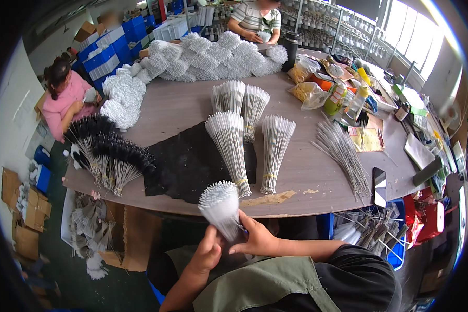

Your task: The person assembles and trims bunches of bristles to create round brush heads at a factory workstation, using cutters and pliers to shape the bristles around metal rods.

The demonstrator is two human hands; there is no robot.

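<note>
A bundle of thin white-bristled wire brushes (219,205) is held in front of my body, bristle ends up and tilted to the left. My left hand (207,252) closes round its lower left side. On its right, my right hand (257,236) grips the bundle with the thumb below. The lower wire ends are mostly hidden by my hands. Just beyond, on the table (296,171), several similar bundles (226,135) stand or lie, tied with yellow bands near their wire ends. One bundle (276,151) is apart on the right. A black sheet (177,161) lies beneath some of them.
Black-bristled brushes (104,153) lie at the table's left. White bundles (208,57) are heaped along the far side. Loose wires (343,156), a phone (379,186) and bottles (356,104) occupy the right. One person sits left (70,99), another across (257,21).
</note>
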